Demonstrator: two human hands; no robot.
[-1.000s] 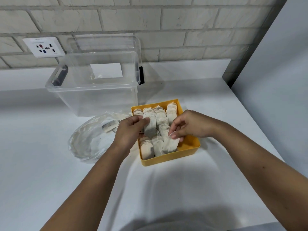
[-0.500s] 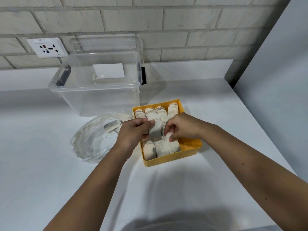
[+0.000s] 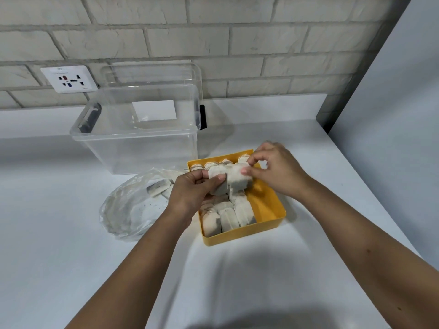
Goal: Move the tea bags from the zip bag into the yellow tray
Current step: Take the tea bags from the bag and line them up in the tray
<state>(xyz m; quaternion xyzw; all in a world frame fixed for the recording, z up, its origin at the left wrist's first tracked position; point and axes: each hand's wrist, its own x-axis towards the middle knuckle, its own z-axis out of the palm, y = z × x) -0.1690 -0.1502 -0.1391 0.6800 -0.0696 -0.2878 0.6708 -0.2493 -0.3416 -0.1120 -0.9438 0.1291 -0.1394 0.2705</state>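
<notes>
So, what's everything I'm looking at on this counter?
counter: one, white, foreground.
wall socket: one, white, on the brick wall.
storage box: one, clear, open, at the counter's back.
lid: one, clear, upright behind the storage box.
zip bag: one, clear, before the storage box.
leftover tea bags: a few, off-white, inside the zip bag.
yellow tray: one, yellow, right of the zip bag.
tea bags in tray: many, off-white, in rows.
held tea bags: seemingly two, off-white, above the tray.
left hand: one, gripping a held tea bag.
right hand: one, pinching the other.

Cannot see tea bags (image 3: 228, 218) mid yellow tray (image 3: 244, 236), covered by left hand (image 3: 190, 193) and right hand (image 3: 278, 170); cannot read socket (image 3: 69, 79) print.
</notes>
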